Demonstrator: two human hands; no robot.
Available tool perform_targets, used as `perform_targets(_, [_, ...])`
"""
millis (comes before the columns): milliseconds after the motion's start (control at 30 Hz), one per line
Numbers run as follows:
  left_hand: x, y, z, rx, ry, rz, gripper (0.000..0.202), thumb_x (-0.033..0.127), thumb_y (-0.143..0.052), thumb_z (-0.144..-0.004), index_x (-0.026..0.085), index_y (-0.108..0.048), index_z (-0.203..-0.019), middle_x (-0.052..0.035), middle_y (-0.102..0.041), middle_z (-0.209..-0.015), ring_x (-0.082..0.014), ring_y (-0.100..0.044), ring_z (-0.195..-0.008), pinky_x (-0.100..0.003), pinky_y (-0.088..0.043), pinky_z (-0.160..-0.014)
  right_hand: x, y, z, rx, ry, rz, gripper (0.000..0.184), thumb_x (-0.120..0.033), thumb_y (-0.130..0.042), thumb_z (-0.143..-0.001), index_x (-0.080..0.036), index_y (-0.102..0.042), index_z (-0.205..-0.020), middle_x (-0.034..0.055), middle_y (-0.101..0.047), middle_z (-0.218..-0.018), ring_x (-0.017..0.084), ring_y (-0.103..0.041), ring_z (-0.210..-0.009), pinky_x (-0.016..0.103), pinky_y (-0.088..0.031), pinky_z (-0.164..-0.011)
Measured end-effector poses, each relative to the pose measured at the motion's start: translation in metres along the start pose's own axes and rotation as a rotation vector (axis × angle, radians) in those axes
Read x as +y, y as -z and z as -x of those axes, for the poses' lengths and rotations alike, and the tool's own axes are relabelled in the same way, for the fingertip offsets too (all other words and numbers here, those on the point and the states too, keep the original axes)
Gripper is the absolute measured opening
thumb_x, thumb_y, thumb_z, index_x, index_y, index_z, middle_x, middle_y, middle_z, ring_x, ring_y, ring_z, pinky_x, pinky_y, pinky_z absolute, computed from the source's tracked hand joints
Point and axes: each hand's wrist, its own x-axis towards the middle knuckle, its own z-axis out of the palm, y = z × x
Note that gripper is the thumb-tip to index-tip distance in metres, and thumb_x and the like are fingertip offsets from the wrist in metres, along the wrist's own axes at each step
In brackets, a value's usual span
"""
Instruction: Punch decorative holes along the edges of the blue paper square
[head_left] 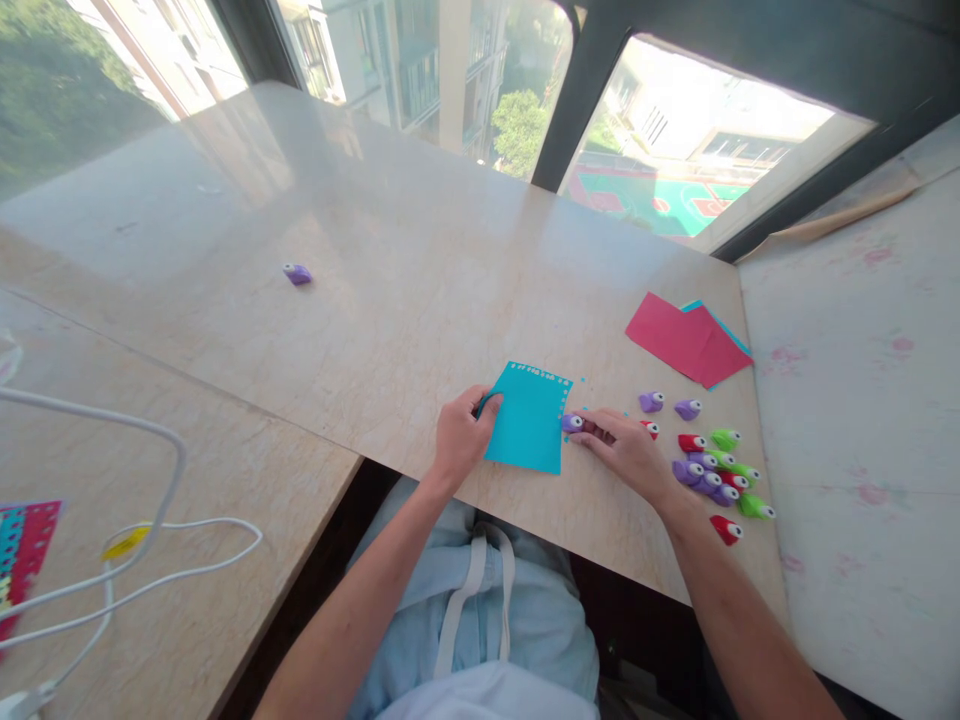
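Observation:
A turquoise paper sheet (pixel 529 420) lies on the marble table (pixel 390 290) with small holes punched along its top and right edges. My left hand (pixel 461 435) pinches the sheet's left edge, fingers closed on it. My right hand (pixel 626 450) grips a small purple punch (pixel 572 422) pressed against the sheet's right edge. Tiny turquoise paper bits lie beside that edge.
Several small purple, green and red punches (pixel 716 470) cluster right of my right hand. Red and turquoise sheets (pixel 686 340) lie further back on the right. A lone purple punch (pixel 298 273) sits far left. White cables (pixel 135 540) and punched coloured paper (pixel 22 550) rest on the left table.

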Motion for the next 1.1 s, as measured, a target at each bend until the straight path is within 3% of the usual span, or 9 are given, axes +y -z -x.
perform_targets(433, [0.003,0.000,0.000,0.027,-0.017,-0.012,0.024,0.037,-0.054,-0.093,0.019,-0.069,-0.089,-0.0014,-0.066,-0.075,-0.0149,-0.055,-0.067,-0.026,-0.037,-0.060,-0.001,-0.004,-0.002,0.069,-0.054,-0.090,0.037,-0.049,-0.059,-0.090,-0.019,-0.073,-0.109,0.0058,-0.069,-0.082,0.020,-0.058,-0.067,0.033,-0.049,-0.067])
perform_targets(633, [0.002,-0.001,-0.001,0.045,-0.055,-0.037,0.026,0.037,-0.054,-0.093,0.019,-0.064,-0.077,0.0020,-0.050,-0.061,-0.0132,-0.043,-0.058,-0.026,-0.030,-0.054,0.003,-0.011,-0.002,0.127,-0.078,-0.101,0.037,-0.046,-0.061,-0.089,-0.020,-0.074,-0.113,0.0041,-0.070,-0.081,0.018,-0.056,-0.065,0.031,-0.046,-0.066])
perform_targets(867, [0.005,0.002,-0.004,0.035,-0.079,-0.014,0.027,0.036,-0.055,-0.090,0.019,-0.054,-0.069,0.0028,-0.038,-0.060,-0.0123,-0.033,-0.055,-0.026,-0.025,-0.052,0.007,-0.016,-0.002,0.188,-0.053,-0.087,0.033,-0.040,-0.065,-0.088,-0.019,-0.074,-0.113,0.0051,-0.072,-0.087,0.018,-0.058,-0.068,0.030,-0.045,-0.069])
perform_targets(1100, [0.001,-0.003,-0.011,0.048,-0.084,-0.034,0.024,0.037,-0.055,-0.087,0.019,-0.058,-0.071,0.0025,-0.042,-0.059,-0.0128,-0.036,-0.055,-0.025,-0.026,-0.052,0.010,-0.020,0.000,0.225,-0.031,-0.074,0.034,-0.038,-0.067,-0.087,-0.020,-0.074,-0.114,0.0044,-0.072,-0.087,0.018,-0.059,-0.070,0.029,-0.043,-0.068])
